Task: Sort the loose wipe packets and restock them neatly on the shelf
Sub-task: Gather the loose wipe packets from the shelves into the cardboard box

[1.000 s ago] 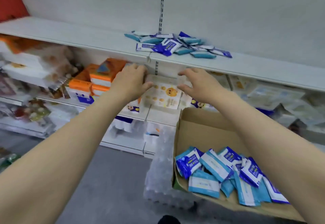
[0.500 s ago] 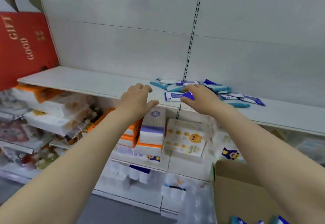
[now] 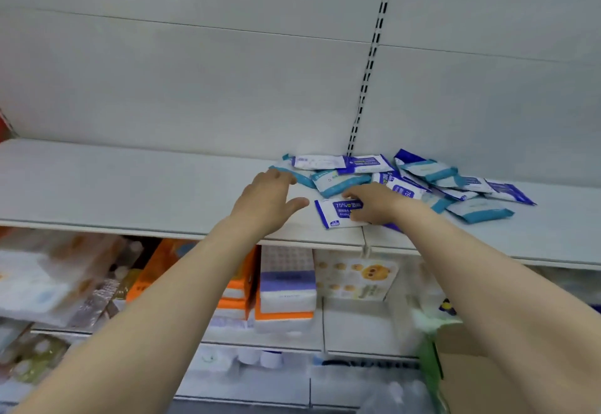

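Note:
A loose heap of wipe packets (image 3: pixel 422 179), some dark blue and white, some teal and white, lies on the white upper shelf (image 3: pixel 130 186). One dark blue packet (image 3: pixel 335 210) marked 75% sits apart at the shelf's front edge. My right hand (image 3: pixel 374 202) grips that packet's right end, fingers curled over its top. My left hand (image 3: pixel 270 199) hovers just left of the heap with fingers relaxed, its fingertips near a teal packet (image 3: pixel 289 172); whether they touch it I cannot tell.
The lower shelf holds orange and purple tissue packs (image 3: pixel 286 296) and a white pack with a yellow cartoon print (image 3: pixel 357 277). A cardboard box corner (image 3: pixel 468 378) shows at the lower right. A slotted upright (image 3: pixel 370 65) runs up the white back panel.
Both hands rose from the lower shelf to the upper one. My right hand closed on the front dark blue packet. The view tilted up, so the box of packets dropped out of sight.

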